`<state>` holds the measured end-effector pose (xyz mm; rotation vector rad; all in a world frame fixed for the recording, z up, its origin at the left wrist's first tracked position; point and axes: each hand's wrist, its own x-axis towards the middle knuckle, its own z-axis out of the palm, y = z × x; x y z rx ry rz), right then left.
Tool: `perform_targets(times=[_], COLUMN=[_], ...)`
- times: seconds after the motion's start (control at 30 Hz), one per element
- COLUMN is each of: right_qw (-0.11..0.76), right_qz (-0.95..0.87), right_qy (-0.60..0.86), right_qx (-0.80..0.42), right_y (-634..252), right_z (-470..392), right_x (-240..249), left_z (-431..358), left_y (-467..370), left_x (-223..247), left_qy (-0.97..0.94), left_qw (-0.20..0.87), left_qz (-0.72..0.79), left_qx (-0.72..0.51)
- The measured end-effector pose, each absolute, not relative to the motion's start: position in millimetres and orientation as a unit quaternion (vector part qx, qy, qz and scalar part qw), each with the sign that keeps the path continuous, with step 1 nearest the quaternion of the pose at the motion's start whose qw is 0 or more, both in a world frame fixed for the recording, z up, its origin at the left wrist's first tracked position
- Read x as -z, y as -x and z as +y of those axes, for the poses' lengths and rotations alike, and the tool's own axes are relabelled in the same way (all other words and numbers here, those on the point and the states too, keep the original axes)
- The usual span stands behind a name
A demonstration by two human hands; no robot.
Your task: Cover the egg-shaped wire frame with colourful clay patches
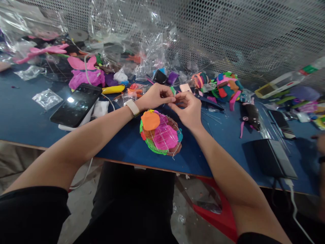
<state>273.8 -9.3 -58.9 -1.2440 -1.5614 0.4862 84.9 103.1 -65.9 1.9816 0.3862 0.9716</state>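
My left hand (157,97) and my right hand (188,107) meet above the blue table, fingertips pinched together. A small green piece (173,90) shows just behind the fingertips; whether either hand grips it is unclear. Whatever is between the fingers is too small to make out. Below the hands, near the table's front edge, lies a rounded wire-mesh form (165,135) covered with patches of magenta, brown and green clay. A flat orange clay disc (150,121) sits on its upper left. Neither hand touches the form.
A black phone (76,105) lies at left, beside a yellow-handled cutter (113,89). Clay pieces and plastic wrap line the back. A multicoloured clay ball (228,86), a dark clay figure (251,115) and a power bank (274,158) are at right. Another person's hand (321,144) shows at the right edge.
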Motion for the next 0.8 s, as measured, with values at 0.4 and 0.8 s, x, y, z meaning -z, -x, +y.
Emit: perform_targets(times=[0.4,0.8], right_qw=[0.476,0.363], right_qz=[-0.675,-0.721], right_qy=[0.550,0.589], right_qx=[-0.126,-0.040], right_y=[-273.4,-277.8], right_z=[-10.9,-15.1], right_x=[57.8,49.8], left_z=[98.2,99.9], left_y=[-84.6,-87.6], left_x=[63.4,68.8], left_qy=[-0.821,-0.873], left_qw=[0.383,0.264], left_qz=[0.181,0.161], left_qx=[-0.382,-0.378])
